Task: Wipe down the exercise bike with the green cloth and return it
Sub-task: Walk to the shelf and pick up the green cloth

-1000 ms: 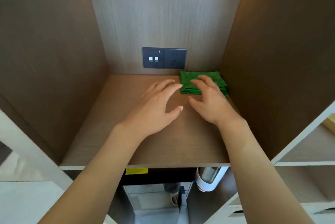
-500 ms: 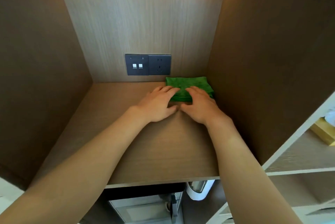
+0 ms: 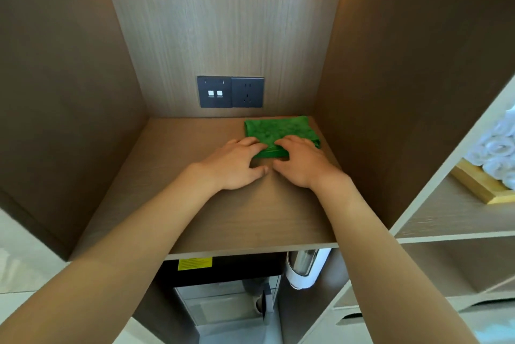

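Note:
A folded green cloth (image 3: 278,131) lies at the back right of a wooden shelf niche (image 3: 195,204), close to the right wall. My left hand (image 3: 237,165) rests with its fingertips on the cloth's near left edge, thumb flat on the shelf. My right hand (image 3: 301,165) lies beside it, fingers on the cloth's near right part, thumb on the shelf by the front fold. The two thumbs almost touch. The cloth's near edge is partly hidden under my fingers. No exercise bike is in view.
A dark switch and socket panel (image 3: 230,92) sits on the back wall just left of the cloth. Brown side walls close in the niche. Rolled white towels (image 3: 496,154) on a gold tray fill the right shelf. A white dispenser (image 3: 306,271) hangs below.
Both hands have moved forward from the bare shelf onto the cloth's near edge and come together. The view has moved closer to the niche.

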`<state>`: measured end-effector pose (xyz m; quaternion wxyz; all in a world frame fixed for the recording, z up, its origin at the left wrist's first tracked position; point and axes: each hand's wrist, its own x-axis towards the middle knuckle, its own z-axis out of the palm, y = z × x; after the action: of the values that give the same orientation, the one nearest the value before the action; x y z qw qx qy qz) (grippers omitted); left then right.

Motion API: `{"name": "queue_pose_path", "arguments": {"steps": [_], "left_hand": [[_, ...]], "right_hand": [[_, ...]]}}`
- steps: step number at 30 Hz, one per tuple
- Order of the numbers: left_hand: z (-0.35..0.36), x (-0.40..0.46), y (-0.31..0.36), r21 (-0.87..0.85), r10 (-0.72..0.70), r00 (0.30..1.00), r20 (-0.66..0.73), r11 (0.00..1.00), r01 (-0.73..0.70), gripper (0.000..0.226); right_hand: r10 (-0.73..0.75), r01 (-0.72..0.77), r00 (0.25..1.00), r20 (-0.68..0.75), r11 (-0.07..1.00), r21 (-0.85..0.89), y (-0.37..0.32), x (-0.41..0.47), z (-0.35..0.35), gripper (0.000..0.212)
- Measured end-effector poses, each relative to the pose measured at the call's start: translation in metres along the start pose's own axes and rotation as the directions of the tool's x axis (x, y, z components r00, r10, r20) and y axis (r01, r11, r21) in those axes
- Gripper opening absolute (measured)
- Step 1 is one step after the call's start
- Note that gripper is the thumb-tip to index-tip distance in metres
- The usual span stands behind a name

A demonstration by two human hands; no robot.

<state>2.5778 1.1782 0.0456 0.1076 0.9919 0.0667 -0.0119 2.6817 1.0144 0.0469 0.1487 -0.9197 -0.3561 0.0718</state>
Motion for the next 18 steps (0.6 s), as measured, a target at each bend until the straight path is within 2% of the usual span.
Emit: {"name": "queue_pose_path", "arguments": {"steps": [4,7,13,18], "left_hand": [[0.011,-0.05,-0.001,-0.045,-0.008,1.0,-0.01,0.999,0.007,0.073],[0.025,-0.093,0.001,-0.078,0.005,0.996,-0.093,0.997,-0.012,0.076],[0.043,-0.172,0.012,-0.196,0.011,0.977,-0.212,0.979,-0.053,0.063],[0.048,-0.216,0.015,-0.245,0.073,0.963,-0.261,0.96,-0.139,0.049]], "right_hand": [[-0.09,0.088,0.994,-0.066,0.996,-0.033,-0.008,-0.043,0.012,0.061],[-0.134,0.131,0.983,-0.128,0.991,-0.026,-0.015,-0.077,0.023,0.054],[-0.206,0.213,0.944,-0.258,0.977,-0.001,-0.029,-0.141,0.041,0.038],[-0.239,0.264,0.923,-0.3,0.963,0.045,-0.036,-0.178,0.04,0.038]]}}
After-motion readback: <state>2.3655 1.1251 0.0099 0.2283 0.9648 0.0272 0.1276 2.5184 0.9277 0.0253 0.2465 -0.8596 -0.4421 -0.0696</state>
